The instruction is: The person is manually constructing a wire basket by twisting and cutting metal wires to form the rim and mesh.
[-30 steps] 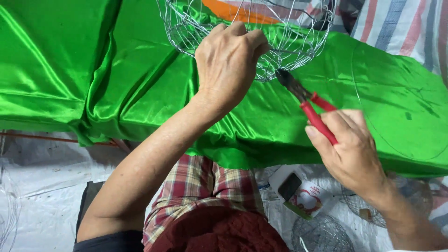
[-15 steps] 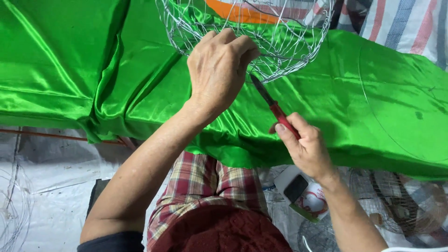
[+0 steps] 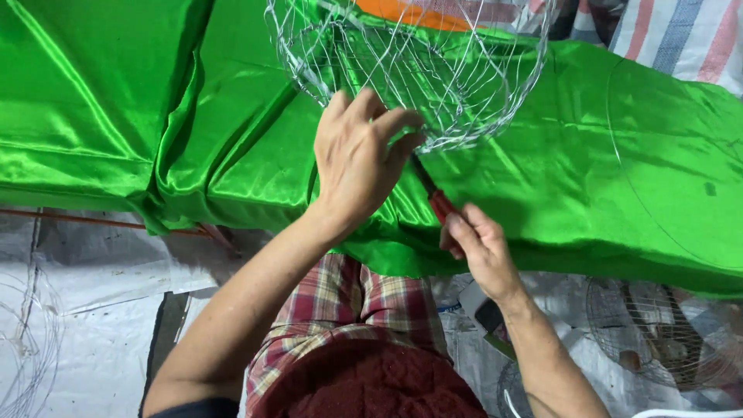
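Note:
A rounded wire frame [image 3: 433, 70] of thin silver wire rests on shiny green satin cloth [image 3: 139, 101]. My left hand [image 3: 362, 159] grips the frame's lower rim, fingers curled over the wire. My right hand [image 3: 478, 246] holds red-handled pliers [image 3: 435, 197]; the dark jaws point up under my left fingers at the frame's bottom edge, and the tips are hidden there.
A thin wire ring [image 3: 658, 209] lies on the cloth at the right. Striped fabric [image 3: 681, 35] shows at the top right. Below the cloth are white sheeting [image 3: 85, 310], round wire grilles [image 3: 658, 325] and a wire loop [image 3: 31, 340]. My checked shorts [image 3: 348, 310] show at the bottom.
My right hand has brought the pliers leftward and up, from clear of the frame to under my left fingers at the frame's rim. My left hand has kept its grip.

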